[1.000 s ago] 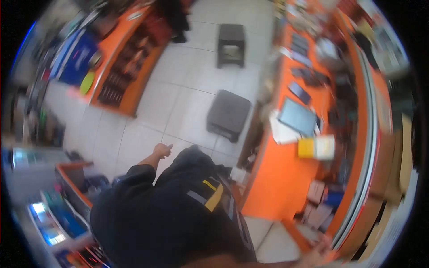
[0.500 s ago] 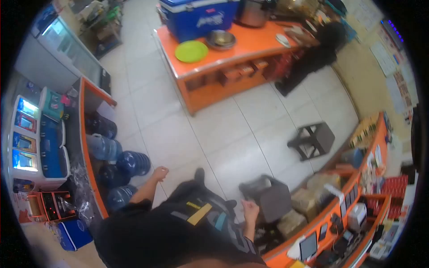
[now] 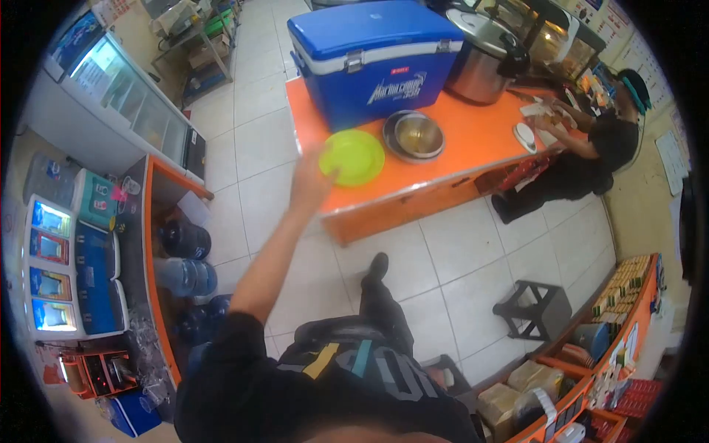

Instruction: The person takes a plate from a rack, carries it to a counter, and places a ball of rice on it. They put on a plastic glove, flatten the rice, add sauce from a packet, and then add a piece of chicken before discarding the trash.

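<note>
The left hand [image 3: 310,181] reaches the green plate's [image 3: 353,156] left edge on the orange desk [image 3: 473,144]; its grip seemingly closed, blurred. The right hand is out of view.

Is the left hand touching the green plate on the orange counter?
Touching: in the head view the left hand overlaps the near edge of the green plate, no gap visible.

Bright, even indoor light; fisheye view bends the edges inside a black rim, and the raised hand [image 3: 310,181] blurs slightly.
</note>
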Available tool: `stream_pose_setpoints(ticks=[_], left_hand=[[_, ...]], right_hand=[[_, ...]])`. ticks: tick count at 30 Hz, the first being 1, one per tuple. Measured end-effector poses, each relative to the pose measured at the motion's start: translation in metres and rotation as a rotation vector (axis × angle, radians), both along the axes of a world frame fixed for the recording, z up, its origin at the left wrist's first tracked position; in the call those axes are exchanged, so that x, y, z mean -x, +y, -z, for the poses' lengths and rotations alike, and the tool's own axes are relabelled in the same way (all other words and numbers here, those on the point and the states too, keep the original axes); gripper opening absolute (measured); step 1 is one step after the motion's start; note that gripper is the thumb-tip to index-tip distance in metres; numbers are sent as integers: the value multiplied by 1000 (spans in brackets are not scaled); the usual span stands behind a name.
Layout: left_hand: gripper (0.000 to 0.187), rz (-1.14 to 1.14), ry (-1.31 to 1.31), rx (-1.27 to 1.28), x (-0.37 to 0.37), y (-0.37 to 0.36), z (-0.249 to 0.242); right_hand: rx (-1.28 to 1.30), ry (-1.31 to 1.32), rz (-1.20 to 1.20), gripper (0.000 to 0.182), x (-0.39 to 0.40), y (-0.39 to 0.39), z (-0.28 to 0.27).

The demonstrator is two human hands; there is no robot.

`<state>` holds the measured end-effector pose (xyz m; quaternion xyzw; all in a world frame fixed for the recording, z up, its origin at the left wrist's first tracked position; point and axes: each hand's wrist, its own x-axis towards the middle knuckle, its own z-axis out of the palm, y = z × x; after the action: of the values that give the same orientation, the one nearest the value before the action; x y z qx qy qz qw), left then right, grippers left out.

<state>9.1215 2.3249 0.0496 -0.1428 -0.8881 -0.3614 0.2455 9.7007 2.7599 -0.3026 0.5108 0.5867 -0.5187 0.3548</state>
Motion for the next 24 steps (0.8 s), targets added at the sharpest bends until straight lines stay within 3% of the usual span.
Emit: stream_pose_setpoints(ticks=[1, 3, 4, 6, 9, 12, 13, 15, 20, 24], left_hand=[[59, 26, 248, 104, 58, 6, -32], [61, -123, 412, 271, 139, 24, -86], [61, -211, 421, 352, 176, 26, -100], [61, -393, 424, 502, 231, 24, -115], [61, -103, 363, 473, 270, -8, -119], [58, -16, 311, 451, 285, -13, -135], [55, 11, 349, 408, 288, -11, -149], [49, 108, 305, 33, 319, -22, -190], [40, -139, 402, -229, 422, -49, -281], [43, -262, 350, -372, 488, -69, -307]], right_hand=[[-14, 64, 3, 27, 62, 19, -6], [-26, 169, 23, 30, 151, 36, -25], [-156, 394, -36, 31, 197, 44, -21], [-303, 626, -117, 29, 306, 57, -70], [-308, 823, -72, 28, 429, 53, -153], [-174, 865, -82, 26, 519, 34, -230], [-134, 846, -95, 26, 542, 32, -251], [-144, 973, -187, 24, 606, 26, -283], [-395, 1057, -508, 17, 733, -10, -412], [-613, 1533, -545, 19, 852, -45, -484]])
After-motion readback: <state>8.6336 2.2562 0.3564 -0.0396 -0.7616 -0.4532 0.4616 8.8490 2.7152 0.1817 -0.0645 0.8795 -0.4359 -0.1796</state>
